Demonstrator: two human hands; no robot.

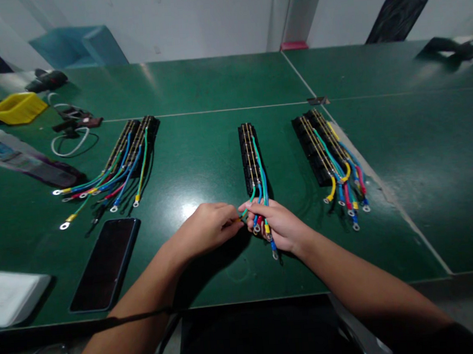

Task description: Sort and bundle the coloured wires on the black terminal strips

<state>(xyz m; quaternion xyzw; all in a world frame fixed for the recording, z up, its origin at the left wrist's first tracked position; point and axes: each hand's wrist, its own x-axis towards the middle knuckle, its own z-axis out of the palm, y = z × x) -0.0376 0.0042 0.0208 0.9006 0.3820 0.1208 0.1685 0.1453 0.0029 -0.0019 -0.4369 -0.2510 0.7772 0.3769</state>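
Observation:
A black terminal block (250, 159) with metal screw strips lies lengthwise in front of me, and insulated wires (263, 183) in green and blue run from it toward me. My right hand (279, 225) is closed around the wire bundle; ring lugs with blue, red and yellow sleeves (267, 230) stick out below its fingers. My left hand (213, 225) pinches the end of one green wire (245, 212) just left of the bundle. The lug at that end is mostly hidden by the fingertips.
Wired terminal blocks lie in pairs at left (130, 147) and right (319, 143). A phone (105, 266), a white box (12, 295), a plastic packet (22, 155), a yellow bin (18, 108) and a white cable (71, 152) occupy the left side of the green table (201, 147).

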